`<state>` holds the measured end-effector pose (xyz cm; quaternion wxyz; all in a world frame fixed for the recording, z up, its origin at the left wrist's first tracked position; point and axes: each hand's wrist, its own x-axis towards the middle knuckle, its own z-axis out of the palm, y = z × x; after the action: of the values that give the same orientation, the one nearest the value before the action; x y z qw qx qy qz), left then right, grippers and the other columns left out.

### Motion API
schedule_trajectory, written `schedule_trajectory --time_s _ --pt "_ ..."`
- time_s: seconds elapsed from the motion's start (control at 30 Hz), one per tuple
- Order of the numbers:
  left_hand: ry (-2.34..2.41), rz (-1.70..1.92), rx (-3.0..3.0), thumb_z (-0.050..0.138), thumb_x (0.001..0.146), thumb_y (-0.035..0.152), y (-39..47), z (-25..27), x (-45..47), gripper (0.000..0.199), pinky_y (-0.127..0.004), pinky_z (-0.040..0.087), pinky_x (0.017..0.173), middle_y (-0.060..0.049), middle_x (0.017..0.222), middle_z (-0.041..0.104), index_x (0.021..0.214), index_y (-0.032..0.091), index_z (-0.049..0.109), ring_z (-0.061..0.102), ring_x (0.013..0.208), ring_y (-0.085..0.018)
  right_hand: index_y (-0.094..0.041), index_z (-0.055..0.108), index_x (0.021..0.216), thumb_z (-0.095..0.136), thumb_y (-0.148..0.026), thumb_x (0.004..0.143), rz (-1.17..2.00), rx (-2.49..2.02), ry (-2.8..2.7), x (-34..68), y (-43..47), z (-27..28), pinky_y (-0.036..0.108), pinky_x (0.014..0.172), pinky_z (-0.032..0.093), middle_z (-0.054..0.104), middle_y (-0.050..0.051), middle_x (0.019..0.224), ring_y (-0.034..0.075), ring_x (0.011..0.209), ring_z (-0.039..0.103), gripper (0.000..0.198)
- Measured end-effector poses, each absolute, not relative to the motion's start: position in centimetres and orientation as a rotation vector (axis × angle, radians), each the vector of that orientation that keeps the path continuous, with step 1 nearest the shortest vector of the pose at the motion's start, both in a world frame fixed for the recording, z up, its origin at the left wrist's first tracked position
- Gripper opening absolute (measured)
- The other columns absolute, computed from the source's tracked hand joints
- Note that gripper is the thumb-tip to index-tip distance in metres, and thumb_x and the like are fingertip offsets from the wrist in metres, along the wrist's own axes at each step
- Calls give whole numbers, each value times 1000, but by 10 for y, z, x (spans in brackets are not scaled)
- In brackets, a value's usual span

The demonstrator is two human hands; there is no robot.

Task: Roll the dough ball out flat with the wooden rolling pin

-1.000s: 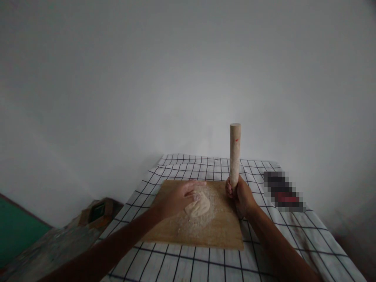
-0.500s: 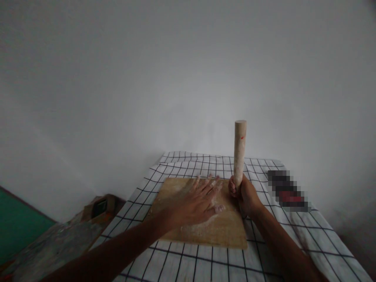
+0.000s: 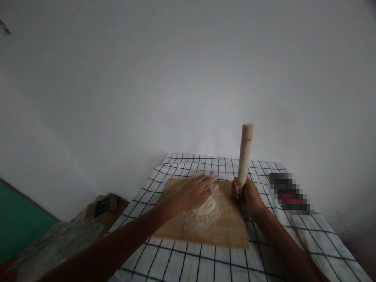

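My right hand (image 3: pixel 249 196) is wrapped round the lower end of a wooden rolling pin (image 3: pixel 245 154). The pin stands nearly upright, leaning slightly to the right, with a small red mark near its top. My left hand (image 3: pixel 195 193), dusted with flour, lies flat with its fingers stretched out over the far side of a piece of pale dough (image 3: pixel 208 207). Part of the dough is hidden beneath that hand. Loose flour surrounds it on a wooden board (image 3: pixel 232 231).
A white tablecloth with black grid lines (image 3: pixel 226 262) lies under the board. At the right side of the table is a blurred-out dark and red item (image 3: pixel 289 196). To the left, lower down, are a cardboard box (image 3: pixel 102 207) and plastic sheeting (image 3: pixel 58 243). A pale wall (image 3: pixel 205 78) stands behind.
My left hand has drawn back a little to the left, so the dough and scattered flour now show. The rolling pin leans slightly more to the right, still in my right hand.
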<state>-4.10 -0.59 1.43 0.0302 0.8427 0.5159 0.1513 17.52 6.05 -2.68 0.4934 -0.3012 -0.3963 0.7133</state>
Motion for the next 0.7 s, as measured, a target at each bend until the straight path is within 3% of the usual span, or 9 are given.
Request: schedule_trajectory --time_s 0.07,0.17,0.3,0.4,0.57,0.7 --pt "1614 535 2579 28 109 42 -10 18 -48 48 -43 37 119 -9 150 57 144 21 54 48 142 -26 -22 49 59 53 -44 85 1747 -726 -933 176 61 -26 28 47 22 40 -3 52 12 47 30 34" --pt "1513 418 2725 44 106 44 -17 19 -55 38 -43 44 110 -8 132 67 131 22 63 60 124 -26 -22 50 59 54 -43 84 1753 -724 -919 176 61 -26 27 47 22 40 -3 53 11 47 30 33" --pt "1461 305 2782 71 86 62 -15 17 -55 50 -43 49 99 -9 117 67 117 22 68 61 114 -30 -22 49 58 55 -43 84 1751 -734 -944 176 61 -25 26 46 21 39 -3 51 11 47 29 34" --pt "1418 297 2702 82 74 62 -13 21 -58 57 -41 50 95 -11 119 66 111 20 69 62 113 -32 -21 50 55 52 -42 85 1750 -724 -976 178 61 -24 25 46 23 40 -2 50 11 46 31 37" --pt "1314 275 2366 66 92 41 -34 34 -88 48 -38 50 96 -7 128 72 138 29 61 68 114 -27 -20 50 55 54 -42 85 1757 -697 -948 177 62 -24 24 44 24 40 -3 52 9 45 31 36" --pt "1490 372 2192 65 88 38 -42 46 -111 41 -41 53 97 -7 122 76 127 25 70 70 112 -28 -21 48 55 57 -47 83 1771 -694 -946 177 64 -25 22 42 25 39 -4 51 9 44 31 39"
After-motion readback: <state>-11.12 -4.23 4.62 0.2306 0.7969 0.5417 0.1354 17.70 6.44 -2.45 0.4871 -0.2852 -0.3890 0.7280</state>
